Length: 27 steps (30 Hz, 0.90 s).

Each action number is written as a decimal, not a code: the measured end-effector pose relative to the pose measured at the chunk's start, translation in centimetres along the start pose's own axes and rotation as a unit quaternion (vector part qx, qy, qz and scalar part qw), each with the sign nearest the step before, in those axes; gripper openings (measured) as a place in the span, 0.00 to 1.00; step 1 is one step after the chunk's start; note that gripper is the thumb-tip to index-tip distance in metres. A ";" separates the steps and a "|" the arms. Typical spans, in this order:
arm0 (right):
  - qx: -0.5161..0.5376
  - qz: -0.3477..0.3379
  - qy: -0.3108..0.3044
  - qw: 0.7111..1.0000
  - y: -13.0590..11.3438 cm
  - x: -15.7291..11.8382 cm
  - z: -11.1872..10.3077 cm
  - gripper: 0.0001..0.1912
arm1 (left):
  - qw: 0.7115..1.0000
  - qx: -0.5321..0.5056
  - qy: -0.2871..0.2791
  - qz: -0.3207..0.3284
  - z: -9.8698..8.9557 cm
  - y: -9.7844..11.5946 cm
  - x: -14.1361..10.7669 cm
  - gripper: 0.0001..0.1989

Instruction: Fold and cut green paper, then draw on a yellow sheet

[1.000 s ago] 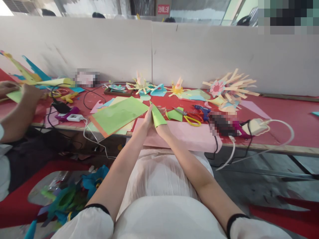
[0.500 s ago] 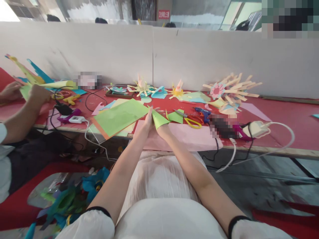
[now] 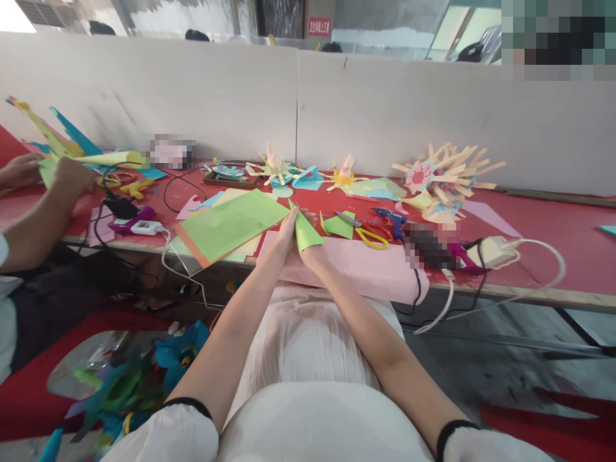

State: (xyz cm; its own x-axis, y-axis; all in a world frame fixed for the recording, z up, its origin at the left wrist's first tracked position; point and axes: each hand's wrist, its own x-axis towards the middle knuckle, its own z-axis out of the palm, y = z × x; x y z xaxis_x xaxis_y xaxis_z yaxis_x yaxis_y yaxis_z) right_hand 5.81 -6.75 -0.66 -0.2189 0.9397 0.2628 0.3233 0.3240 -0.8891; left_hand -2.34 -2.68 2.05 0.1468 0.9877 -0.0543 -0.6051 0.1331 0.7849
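Observation:
Between my two hands is a green paper cone (image 3: 307,232), its narrow tip pointing up and away from me. My left hand (image 3: 287,230) presses along the cone's left side with its fingers together. My right hand (image 3: 314,255) is at the wide lower end, its fingers hidden by the paper. A large green sheet (image 3: 235,224) lies left of my hands, over an orange sheet (image 3: 187,246). Right of the cone are a cut green piece (image 3: 341,224) and yellow-handled scissors (image 3: 370,238). Pink paper (image 3: 366,266) lies under my forearms.
A blue glue gun (image 3: 395,221) and a purple power strip (image 3: 474,262) with cables lie to the right. Paper flower pieces (image 3: 344,173) stand at the back. At left, another person's hand (image 3: 72,176) holds green paper. A white partition (image 3: 216,96) rises behind the table.
The green paper between my hands has become narrower and more tightly rolled, and my right hand has shifted slightly left and down. The view has tilted slightly.

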 end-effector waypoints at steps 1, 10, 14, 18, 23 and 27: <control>-0.048 0.018 0.008 0.999 0.1 0.1 0.1 0.21 | 1.000 0.002 0.001 0.004 0.0 -0.1 0.1 0.17; -0.180 0.024 0.029 0.983 0.1 -0.1 -1.2 0.14 | 0.993 0.065 0.093 0.043 -0.7 0.0 0.9 0.14; -0.128 -0.008 0.077 0.989 0.0 -0.9 -4.1 0.10 | 0.983 0.087 0.150 0.062 -0.8 0.1 0.8 0.16; 0.032 -0.010 0.183 0.983 0.5 -1.6 -6.5 0.09 | 0.989 0.067 0.112 0.072 -0.9 -0.4 1.2 0.18; 0.142 0.038 0.241 0.959 1.6 -0.9 -8.2 0.09 | 0.989 0.069 0.107 0.081 -1.3 -0.8 1.5 0.18; 0.163 0.098 0.110 0.976 2.1 0.4 -8.5 0.09 | 0.979 0.184 0.039 0.075 -1.2 -1.0 1.0 0.18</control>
State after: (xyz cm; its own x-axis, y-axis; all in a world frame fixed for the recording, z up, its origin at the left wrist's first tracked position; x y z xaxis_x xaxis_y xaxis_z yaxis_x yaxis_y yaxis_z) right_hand 14.23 -4.72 0.78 0.0320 0.9924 0.1188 0.0212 0.1182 -0.9928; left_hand -2.50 -1.71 0.48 0.0085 0.9991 0.0420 -0.2898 -0.0377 0.9563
